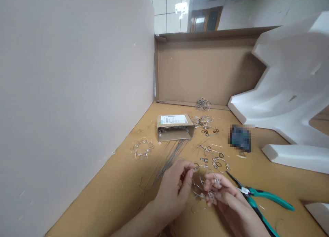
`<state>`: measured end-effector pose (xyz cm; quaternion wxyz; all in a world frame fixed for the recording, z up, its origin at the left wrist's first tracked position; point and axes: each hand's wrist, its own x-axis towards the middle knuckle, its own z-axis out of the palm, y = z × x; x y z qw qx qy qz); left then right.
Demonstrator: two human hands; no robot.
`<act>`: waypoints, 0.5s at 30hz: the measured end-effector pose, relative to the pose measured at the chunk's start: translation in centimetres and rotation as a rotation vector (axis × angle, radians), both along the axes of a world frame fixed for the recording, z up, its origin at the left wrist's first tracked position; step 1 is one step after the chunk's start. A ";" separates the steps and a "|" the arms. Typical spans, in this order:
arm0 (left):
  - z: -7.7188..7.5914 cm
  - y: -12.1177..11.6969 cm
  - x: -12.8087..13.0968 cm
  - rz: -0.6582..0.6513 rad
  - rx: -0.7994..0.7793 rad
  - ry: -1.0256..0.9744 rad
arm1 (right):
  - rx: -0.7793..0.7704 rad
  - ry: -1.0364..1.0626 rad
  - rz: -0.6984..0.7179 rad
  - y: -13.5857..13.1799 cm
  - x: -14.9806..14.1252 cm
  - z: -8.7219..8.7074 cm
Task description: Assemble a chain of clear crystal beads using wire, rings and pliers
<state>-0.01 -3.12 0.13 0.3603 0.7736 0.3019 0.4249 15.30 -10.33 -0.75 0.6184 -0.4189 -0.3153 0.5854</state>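
My right hand [223, 196] is closed on a wire ring with clear beads [202, 196], whose thin wire ends stick out toward the left. Thumb and fingertip of my left hand [177, 182] are pinched together at the upper left side of this ring, near a small dark ring [196, 165]; exactly what they grip is too small to make out. Green-handled long-nose pliers [269, 196] lie open just right of my right hand. Loose clear beads [215, 163] and small dark rings [221, 155] are scattered beyond my hands.
A small open cardboard box [174, 127] holds beads, with a bundle of straight wires [172, 158] before it. One beaded wire ring [142, 148] lies at left; wire piles [203, 121] sit behind. White foam [285, 82] stands right, a pale panel [77, 75] left, cardboard [200, 69] behind.
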 end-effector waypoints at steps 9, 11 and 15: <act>0.0 0.1 0.1 -0.003 0.008 -0.004 | 0.000 0.066 0.057 0.1 0.0 0.2; 0.0 0.1 0.1 -0.014 0.014 0.014 | -0.038 0.013 -0.006 0.2 -0.3 0.1; 0.1 -0.2 0.2 -0.033 0.031 0.058 | -0.076 -0.100 -0.110 0.3 -0.8 -0.4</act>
